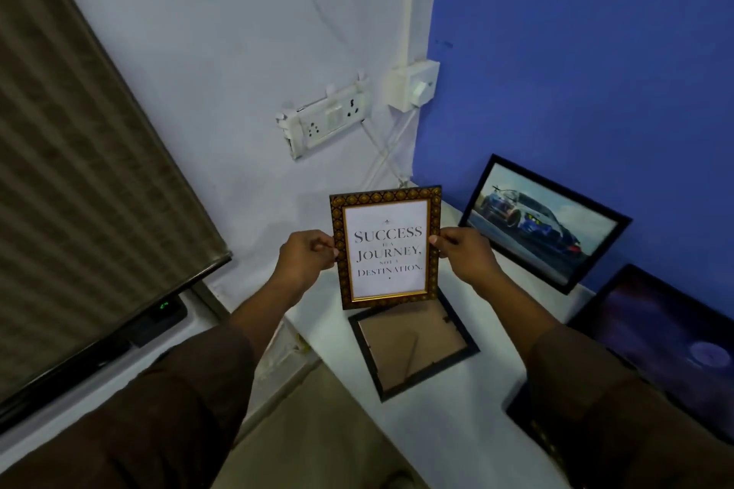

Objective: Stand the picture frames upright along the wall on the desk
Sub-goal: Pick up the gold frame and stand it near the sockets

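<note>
Room corner: pale wall (pixel 198 52) on the left met a blue wall (pixel 576 52) on the right, w/ a white desk (pixel 456 409) running along the blue one into the corner. A switch/socket plate (pixel 325 123) and a white box (pixel 413 85) sat on the pale wall, cables hanging below them toward the desk's far corner. A striped blind or curtain (pixel 71 191) filled the left side. Both hands held the gold-patterned frame (pixel 386 248) upright above the desk's far end, print facing the camera, text reading "Success is a journey, not a destination". Left hand (pixel 306 256) pinched the frame's left edge, fingers closed on it; right hand (pixel 462 250) pinched the right edge, thumb on the front, other fingers behind. Frame's bottom edge looked clear of the desk, but can't tell for sure. Just below it, a dark frame (pixel 413 349) lay face down on the desk, brown backing up, near the desk's left edge. The car picture frame (pixel 544 222) stood leaning against the blue wall at the desk's back edge, near the corner. Next along the same edge, closer to the camera, a dark purple picture frame (pixel 667 322) also leaned on the blue wall, partly hidden by the right sleeve (pixel 615 409). Another dark object lay at the desk's near part under that sleeve; too hidden to tell what.
</note>
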Demonstrator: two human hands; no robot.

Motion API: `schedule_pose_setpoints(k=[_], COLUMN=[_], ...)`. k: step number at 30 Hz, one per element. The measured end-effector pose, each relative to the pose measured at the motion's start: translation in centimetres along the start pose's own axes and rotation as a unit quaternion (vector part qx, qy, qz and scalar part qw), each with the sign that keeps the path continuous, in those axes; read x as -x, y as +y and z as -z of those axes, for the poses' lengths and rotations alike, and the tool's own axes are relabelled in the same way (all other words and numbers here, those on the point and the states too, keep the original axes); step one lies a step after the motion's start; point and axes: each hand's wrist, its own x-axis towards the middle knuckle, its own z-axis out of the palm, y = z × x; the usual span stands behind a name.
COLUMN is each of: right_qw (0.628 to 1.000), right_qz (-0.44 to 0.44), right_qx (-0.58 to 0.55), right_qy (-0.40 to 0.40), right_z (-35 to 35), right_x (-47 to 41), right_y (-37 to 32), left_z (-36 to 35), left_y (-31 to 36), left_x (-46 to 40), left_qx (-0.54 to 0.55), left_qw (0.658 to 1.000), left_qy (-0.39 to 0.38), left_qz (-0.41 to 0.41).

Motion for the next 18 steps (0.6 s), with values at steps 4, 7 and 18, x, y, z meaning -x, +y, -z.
schedule_pose_setpoints(k=[4,7,18], right_qw=[1.0,1.0,0.996], right_qz=[0.007,-0.005,-0.019], right_qx=[0.001,0.01,0.073], right_qy=[-0.006,-0.021,-0.042], right_z=[-0.8,-1.1,-3.1], right_x=[-4.0,-6.7,-15.8], right_y=[-0.1,0.1,4.0], left_z=[-0.3,-0.9,-3.8], left_y=[0.4,0.4,-1.8], left_x=[-2.7,-4.8,-13.2], left_qx=[-0.013,-0.025,-0.106], left_qw=[1.0,0.999,0.994], left_qy=[0.018,0.026,0.014], left_qz=[0.006,0.016,0.026])
